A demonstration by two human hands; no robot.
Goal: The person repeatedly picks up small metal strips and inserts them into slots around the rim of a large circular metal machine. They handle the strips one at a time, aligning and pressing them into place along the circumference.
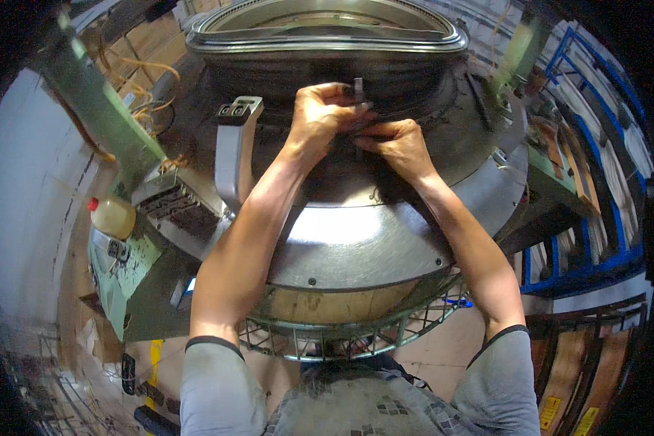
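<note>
Over a large round metal machine (pixel 341 251), both my arms reach forward and my hands meet near its centre. My left hand (pixel 318 116) is closed, with thumb and fingers pinching a narrow grey metal strip (pixel 358 89) that sticks up from the fingertips. Just below and to its right, my right hand (pixel 401 143) is closed in a pinch too, its fingertips almost touching the left ones. What lies between the right fingertips is too dark and small to make out. Behind the hands rises the machine's dark cylinder, topped by a shiny ring (pixel 327 45).
A grey control post with buttons (pixel 240 109) stands left of my left forearm. Green pillars (pixel 105 94) flank the machine. On the left ledge sits a red-capped bottle of yellowish liquid (pixel 112 216). A blue rack (pixel 603 145) is at right, and a metal guard (pixel 327 341) curves before me.
</note>
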